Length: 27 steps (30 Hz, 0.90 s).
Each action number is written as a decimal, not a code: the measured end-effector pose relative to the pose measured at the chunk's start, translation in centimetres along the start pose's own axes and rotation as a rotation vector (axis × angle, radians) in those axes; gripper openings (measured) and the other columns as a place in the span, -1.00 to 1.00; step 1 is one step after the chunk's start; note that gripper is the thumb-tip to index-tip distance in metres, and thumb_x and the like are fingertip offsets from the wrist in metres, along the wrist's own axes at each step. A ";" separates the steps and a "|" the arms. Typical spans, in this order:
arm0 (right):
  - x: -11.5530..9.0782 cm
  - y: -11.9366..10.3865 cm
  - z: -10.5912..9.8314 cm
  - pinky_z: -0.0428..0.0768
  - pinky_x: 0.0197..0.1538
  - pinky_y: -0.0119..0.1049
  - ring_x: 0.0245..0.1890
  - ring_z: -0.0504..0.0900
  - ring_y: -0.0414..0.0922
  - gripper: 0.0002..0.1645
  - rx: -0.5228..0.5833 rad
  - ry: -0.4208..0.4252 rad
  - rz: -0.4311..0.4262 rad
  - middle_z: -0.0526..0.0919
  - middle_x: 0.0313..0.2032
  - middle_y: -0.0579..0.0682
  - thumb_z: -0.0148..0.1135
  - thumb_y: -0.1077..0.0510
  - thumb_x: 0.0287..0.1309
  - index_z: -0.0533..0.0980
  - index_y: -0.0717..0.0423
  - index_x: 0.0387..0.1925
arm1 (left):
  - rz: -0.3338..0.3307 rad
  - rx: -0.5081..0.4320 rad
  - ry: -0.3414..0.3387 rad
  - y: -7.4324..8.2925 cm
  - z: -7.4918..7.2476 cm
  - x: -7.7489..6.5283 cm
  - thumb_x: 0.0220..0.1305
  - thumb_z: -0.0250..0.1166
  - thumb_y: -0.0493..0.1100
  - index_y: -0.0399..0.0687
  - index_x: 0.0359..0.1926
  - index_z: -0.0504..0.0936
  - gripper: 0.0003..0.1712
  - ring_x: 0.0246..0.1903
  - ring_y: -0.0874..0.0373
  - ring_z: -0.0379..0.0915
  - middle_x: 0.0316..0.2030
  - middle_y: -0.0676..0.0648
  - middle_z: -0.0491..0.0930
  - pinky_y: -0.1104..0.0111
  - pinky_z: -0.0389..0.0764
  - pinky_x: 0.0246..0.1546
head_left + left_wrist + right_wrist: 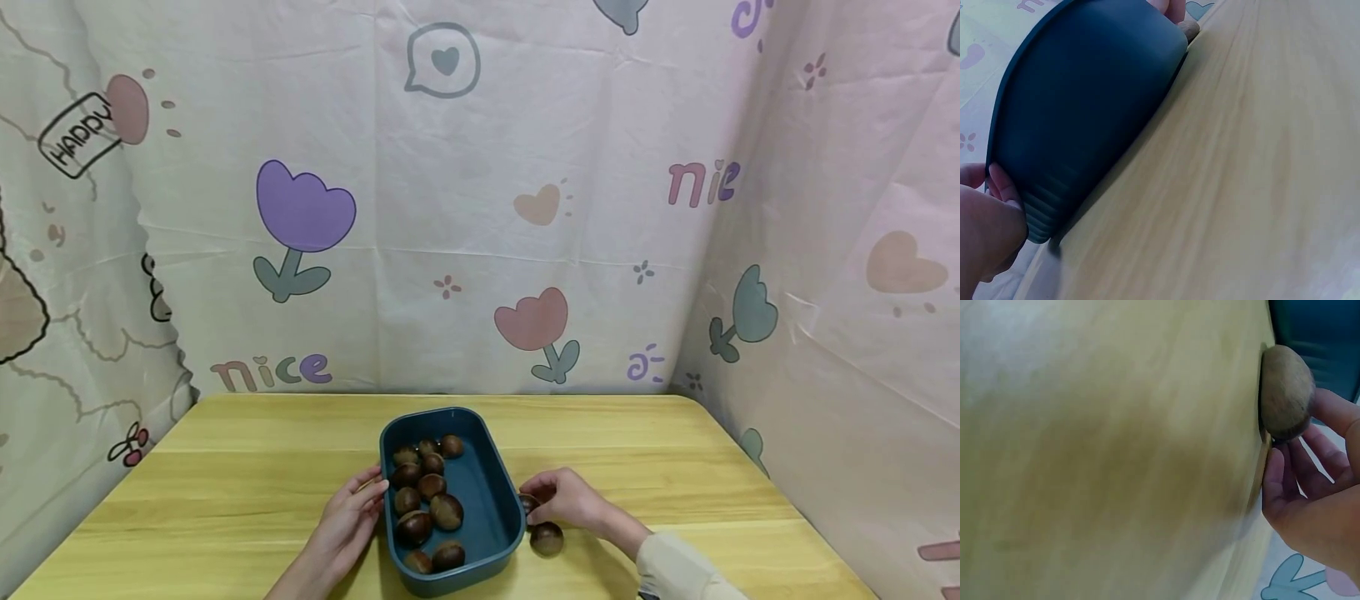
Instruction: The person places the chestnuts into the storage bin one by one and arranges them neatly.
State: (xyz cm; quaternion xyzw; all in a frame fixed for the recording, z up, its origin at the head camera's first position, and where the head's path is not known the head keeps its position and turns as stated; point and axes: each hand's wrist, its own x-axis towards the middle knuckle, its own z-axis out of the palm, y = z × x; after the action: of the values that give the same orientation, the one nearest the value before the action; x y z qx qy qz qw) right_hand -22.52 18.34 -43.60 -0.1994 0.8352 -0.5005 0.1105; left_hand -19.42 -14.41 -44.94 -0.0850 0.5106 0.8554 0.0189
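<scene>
A dark blue rectangular box with rounded corners stands on the table, several brown chestnuts lying mostly along its left side. At the box's left wall, my left hand holds the rim, with fingers on the outer wall in the left wrist view. Just outside the right wall, my right hand pinches a chestnut between thumb and fingers, partly covering it. Another chestnut lies on the table right below that hand. In the right wrist view, a chestnut stands in front of the fingertips.
The light wooden table runs back to a hanging cloth printed with flowers, hearts and words. More of this cloth hangs at the left and right sides. A pale sleeve covers the right forearm.
</scene>
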 end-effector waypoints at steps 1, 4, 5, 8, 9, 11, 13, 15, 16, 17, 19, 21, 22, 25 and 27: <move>0.0 0.0 0.1 0.56 -0.15 -0.29 -0.24 0.59 -0.09 -0.58 -0.004 -0.001 -0.003 0.68 -0.24 0.09 0.45 0.45 -0.16 0.61 0.37 -0.14 | 0.000 0.000 0.000 0.0 0.0 0.0 0.37 0.07 -0.40 -0.29 0.08 0.30 -0.71 -0.27 0.25 0.40 -0.18 -0.03 0.43 0.44 0.44 -0.19; 0.1 -0.1 0.2 0.56 -0.14 -0.26 -0.23 0.59 -0.08 -0.57 -0.006 0.000 -0.004 0.68 -0.24 0.09 0.46 0.46 -0.17 0.61 0.36 -0.14 | -0.002 -0.001 0.000 0.0 0.0 0.0 0.37 0.07 -0.40 -0.29 0.09 0.28 -0.69 -0.26 0.25 0.40 -0.17 -0.03 0.43 0.44 0.44 -0.19; 0.1 -0.1 0.2 0.56 -0.13 -0.26 -0.23 0.59 -0.08 -0.57 -0.009 0.000 -0.005 0.67 -0.24 0.09 0.46 0.46 -0.17 0.61 0.36 -0.14 | -0.003 0.000 -0.001 0.0 0.0 0.0 0.37 0.06 -0.40 -0.29 0.10 0.28 -0.69 -0.26 0.25 0.40 -0.17 -0.03 0.43 0.44 0.44 -0.19; 0.1 -0.1 0.2 0.55 -0.14 -0.27 -0.24 0.58 -0.09 -0.58 -0.026 -0.002 -0.009 0.68 -0.25 0.07 0.46 0.45 -0.18 0.62 0.35 -0.15 | -0.007 0.002 0.000 0.1 0.0 0.0 0.38 0.06 -0.39 -0.30 0.11 0.26 -0.68 -0.26 0.24 0.39 -0.16 -0.04 0.42 0.44 0.44 -0.19; 0.1 -0.1 0.2 0.54 -0.14 -0.28 -0.24 0.58 -0.11 -0.58 -0.032 -0.003 -0.010 0.68 -0.25 0.06 0.47 0.45 -0.18 0.62 0.34 -0.15 | -0.008 0.004 -0.001 0.1 0.0 0.0 0.38 0.06 -0.39 -0.30 0.12 0.26 -0.67 -0.25 0.24 0.39 -0.15 -0.04 0.42 0.45 0.44 -0.19; 0.2 -0.1 0.1 0.53 -0.15 -0.31 -0.25 0.57 -0.13 -0.59 -0.044 -0.004 -0.013 0.68 -0.26 0.03 0.47 0.43 -0.18 0.63 0.32 -0.16 | -0.009 0.004 0.001 0.1 0.0 0.0 0.38 0.05 -0.39 -0.30 0.12 0.26 -0.67 -0.25 0.24 0.39 -0.15 -0.04 0.42 0.44 0.44 -0.19; 0.2 -0.1 0.1 0.52 -0.16 -0.32 -0.26 0.57 -0.15 -0.59 -0.053 -0.005 -0.020 0.68 -0.26 0.02 0.48 0.42 -0.18 0.63 0.32 -0.17 | -0.009 0.003 0.002 0.1 0.0 0.0 0.39 0.04 -0.39 -0.30 0.12 0.26 -0.68 -0.25 0.24 0.39 -0.14 -0.04 0.42 0.44 0.44 -0.19; 0.2 -0.1 0.1 0.52 -0.16 -0.33 -0.27 0.56 -0.16 -0.60 -0.061 -0.003 -0.022 0.68 -0.27 0.01 0.48 0.41 -0.18 0.63 0.30 -0.18 | -0.008 0.001 0.004 0.1 0.0 0.0 0.39 0.04 -0.40 -0.30 0.12 0.26 -0.68 -0.25 0.24 0.40 -0.14 -0.04 0.43 0.44 0.45 -0.19; 0.2 -0.1 0.1 0.52 -0.16 -0.33 -0.27 0.56 -0.16 -0.60 -0.062 -0.002 -0.023 0.68 -0.27 0.01 0.49 0.40 -0.19 0.63 0.30 -0.18 | -0.008 -0.001 0.005 0.1 0.0 0.0 0.39 0.04 -0.40 -0.30 0.12 0.27 -0.68 -0.25 0.24 0.40 -0.15 -0.04 0.43 0.44 0.45 -0.19; 0.2 -0.1 0.1 0.52 -0.17 -0.33 -0.27 0.56 -0.15 -0.60 -0.064 -0.001 -0.023 0.68 -0.27 0.00 0.49 0.40 -0.19 0.63 0.29 -0.19 | -0.008 -0.002 0.006 0.1 0.0 0.0 0.39 0.04 -0.40 -0.30 0.12 0.27 -0.68 -0.25 0.24 0.40 -0.15 -0.04 0.43 0.44 0.45 -0.20; 0.2 -0.1 0.1 0.52 -0.17 -0.32 -0.27 0.56 -0.14 -0.61 -0.067 0.005 -0.020 0.68 -0.28 0.00 0.49 0.39 -0.19 0.64 0.28 -0.20 | -0.007 -0.003 0.005 0.0 0.0 0.0 0.38 0.04 -0.40 -0.30 0.11 0.27 -0.69 -0.26 0.25 0.40 -0.15 -0.04 0.43 0.45 0.45 -0.20; 0.2 -0.1 0.1 0.52 -0.17 -0.30 -0.28 0.56 -0.13 -0.62 -0.063 0.009 -0.015 0.68 -0.29 0.00 0.50 0.39 -0.19 0.64 0.27 -0.20 | -0.006 -0.006 0.005 0.1 0.0 -0.1 0.38 0.06 -0.40 -0.30 0.10 0.28 -0.69 -0.26 0.24 0.40 -0.16 -0.04 0.43 0.45 0.45 -0.20; 0.2 -0.1 0.1 0.52 -0.17 -0.29 -0.28 0.56 -0.13 -0.62 -0.064 0.012 -0.015 0.68 -0.29 0.00 0.50 0.39 -0.19 0.64 0.27 -0.21 | -0.006 -0.007 0.004 0.1 0.0 -0.1 0.37 0.06 -0.40 -0.30 0.10 0.28 -0.69 -0.26 0.24 0.39 -0.16 -0.04 0.43 0.45 0.45 -0.20; 0.2 -0.1 0.1 0.53 -0.18 -0.29 -0.28 0.56 -0.13 -0.62 -0.073 0.014 -0.013 0.68 -0.30 0.00 0.50 0.38 -0.19 0.63 0.28 -0.21 | -0.007 -0.010 0.003 0.1 0.1 -0.1 0.37 0.07 -0.40 -0.29 0.09 0.29 -0.70 -0.26 0.24 0.40 -0.17 -0.04 0.43 0.44 0.45 -0.20; 0.2 0.0 -0.1 0.54 -0.18 -0.29 -0.29 0.57 -0.14 -0.61 -0.091 0.018 -0.012 0.67 -0.30 -0.01 0.50 0.37 -0.19 0.63 0.29 -0.20 | -0.008 -0.010 0.003 0.1 0.0 -0.1 0.37 0.07 -0.40 -0.29 0.09 0.29 -0.70 -0.25 0.23 0.40 -0.17 -0.04 0.43 0.44 0.45 -0.19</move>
State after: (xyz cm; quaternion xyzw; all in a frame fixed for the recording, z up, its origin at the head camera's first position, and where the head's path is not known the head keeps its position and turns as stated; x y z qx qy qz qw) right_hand -22.76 18.28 -43.53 -0.2047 0.8569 -0.4643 0.0910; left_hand -19.31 -14.40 -44.84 -0.0884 0.5061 0.8577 0.0209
